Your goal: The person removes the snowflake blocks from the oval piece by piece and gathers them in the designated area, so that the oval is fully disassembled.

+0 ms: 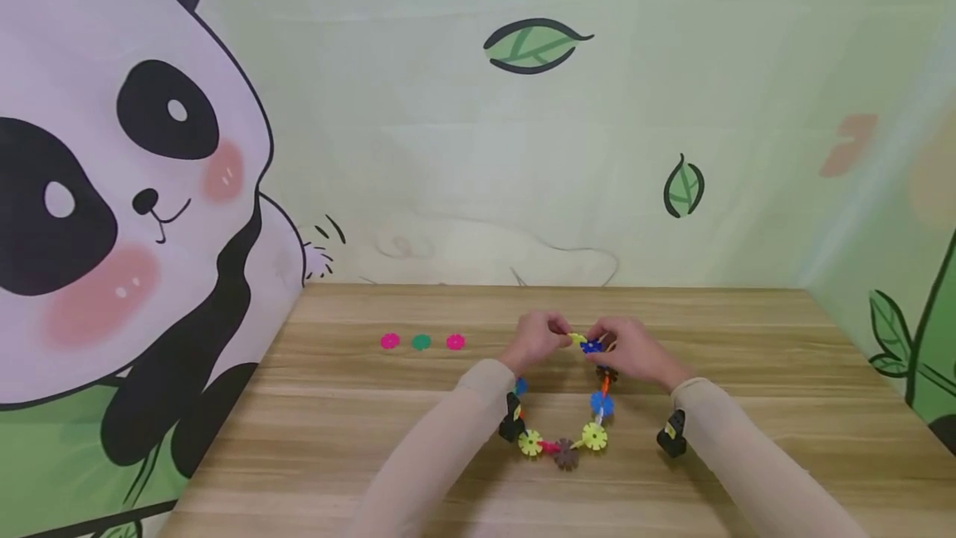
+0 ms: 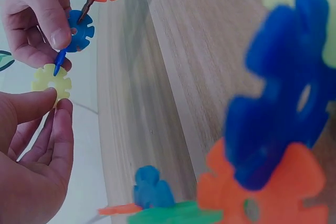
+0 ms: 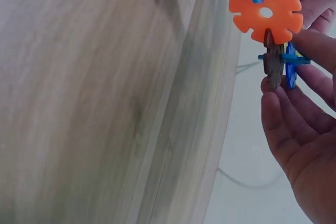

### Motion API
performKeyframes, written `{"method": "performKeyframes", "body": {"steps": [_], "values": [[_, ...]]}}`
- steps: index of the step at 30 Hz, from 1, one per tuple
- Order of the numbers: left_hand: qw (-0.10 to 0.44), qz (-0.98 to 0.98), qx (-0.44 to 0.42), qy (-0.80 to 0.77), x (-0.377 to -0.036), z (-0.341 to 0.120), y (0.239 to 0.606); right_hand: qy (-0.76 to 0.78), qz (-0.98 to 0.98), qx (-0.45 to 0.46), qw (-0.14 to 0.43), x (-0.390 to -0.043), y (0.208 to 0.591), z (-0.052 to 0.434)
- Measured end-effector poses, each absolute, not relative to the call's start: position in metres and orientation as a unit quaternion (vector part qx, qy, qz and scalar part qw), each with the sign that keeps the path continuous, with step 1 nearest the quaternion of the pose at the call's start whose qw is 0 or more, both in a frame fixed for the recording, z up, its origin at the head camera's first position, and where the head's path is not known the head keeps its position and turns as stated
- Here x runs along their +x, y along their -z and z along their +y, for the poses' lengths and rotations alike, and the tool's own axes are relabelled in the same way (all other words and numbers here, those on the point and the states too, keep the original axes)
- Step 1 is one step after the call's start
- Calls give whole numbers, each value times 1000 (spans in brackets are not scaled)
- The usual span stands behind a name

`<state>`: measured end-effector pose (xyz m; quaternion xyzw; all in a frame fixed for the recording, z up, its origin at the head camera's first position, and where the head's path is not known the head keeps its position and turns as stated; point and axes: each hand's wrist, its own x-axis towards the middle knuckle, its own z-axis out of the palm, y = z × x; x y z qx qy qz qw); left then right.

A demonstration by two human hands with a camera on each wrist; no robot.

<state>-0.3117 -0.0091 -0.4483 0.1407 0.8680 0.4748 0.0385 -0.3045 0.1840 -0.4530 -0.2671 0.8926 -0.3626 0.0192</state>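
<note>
**Snowflake-disc chain, top joint**

Both hands meet above the bench [image 1: 747, 339] at the top of the disc chain [image 1: 565, 438]. Left hand [image 1: 534, 340] pinches a yellow disc [image 2: 51, 82]; right hand [image 1: 635, 349] pinches a blue disc [image 2: 79, 31]. Judged: discs light, stiff, slot-fitted; joints may pop, so grip flat faces near the slot.

Both forearms are covered by close-fitting, pale beige sleeves [image 1: 441, 447] reaching to the wrists; the fabric is plain, without print or seams visible. A small black device with a yellow marking is strapped under each wrist: left unit [image 1: 512, 422], right unit [image 1: 671, 433]. Hands are bare; no rings or watch discernible.
</note>
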Motion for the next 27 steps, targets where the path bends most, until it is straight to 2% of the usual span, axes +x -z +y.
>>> {"method": "performKeyframes", "body": {"steps": [8,27], "values": [[35,870,146,-470,-314,-7,452,358,904,-234,20,-303,455,180],[21,867,175,-465,-318,-2,454,363,900,-241,9,-306,457,181]]}}
